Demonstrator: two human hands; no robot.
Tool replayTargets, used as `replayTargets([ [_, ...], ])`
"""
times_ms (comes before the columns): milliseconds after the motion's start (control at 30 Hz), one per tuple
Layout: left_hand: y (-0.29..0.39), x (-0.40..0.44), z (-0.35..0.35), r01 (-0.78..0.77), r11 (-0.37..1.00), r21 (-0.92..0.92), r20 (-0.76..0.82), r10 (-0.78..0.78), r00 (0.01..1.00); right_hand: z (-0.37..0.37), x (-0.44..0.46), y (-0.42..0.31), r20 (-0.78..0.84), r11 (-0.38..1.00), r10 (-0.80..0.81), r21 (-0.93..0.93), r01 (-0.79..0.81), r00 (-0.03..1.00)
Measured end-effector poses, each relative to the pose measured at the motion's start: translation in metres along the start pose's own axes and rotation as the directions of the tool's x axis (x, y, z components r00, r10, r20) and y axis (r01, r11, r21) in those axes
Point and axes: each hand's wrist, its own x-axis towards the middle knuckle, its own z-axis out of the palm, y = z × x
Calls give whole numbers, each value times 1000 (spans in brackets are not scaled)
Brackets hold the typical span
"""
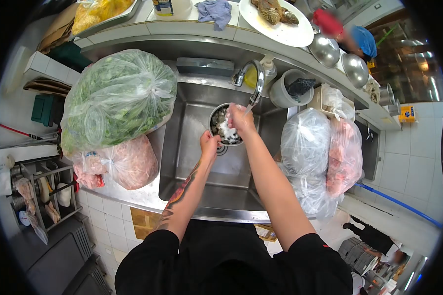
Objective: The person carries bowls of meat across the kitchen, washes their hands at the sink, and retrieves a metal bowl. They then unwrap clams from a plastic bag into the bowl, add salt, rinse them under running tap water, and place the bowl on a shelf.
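A round metal bowl [212,119] is held over the sink [182,167], with white foam [225,132] and dark lumpy contents that I cannot identify inside. My left hand [210,143] is closed on the near left rim of the bowl. My right hand [241,120] is over the bowl's right side, just below the faucet [259,83], its fingers curled and flecked with foam. Whatever those fingers hold, if anything, is hidden.
Bagged leafy greens [118,98] and bagged pink meat [133,162] lie left of the sink. On the right are clear plastic bags [305,142], another meat bag [344,152] and a grey bucket [283,91]. A plate [280,32] sits behind; people appear farther right.
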Motion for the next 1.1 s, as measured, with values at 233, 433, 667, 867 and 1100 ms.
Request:
replayTargets([
  [233,0,1,-2,4,999,35,12,-5,1000,-16,-19,-49,147,818,33,-573,58,989],
  [433,19,6,18,-74,997,-12,24,74,997,8,-16,-40,24,998,-48,30,47,999],
  [667,21,-28,8,-7,1000,-10,-28,7,1000,15,-28,-27,74,982,-171,-62,176,982],
  [867,13,-21,18,-53,997,-51,-84,49,995,9,-33,-31,-10,943,-266,203,263,964],
  [1100,41,-11,28,-45,999,11,33,44,998,-92,-14,22,-72,705,-606,-509,493,793],
])
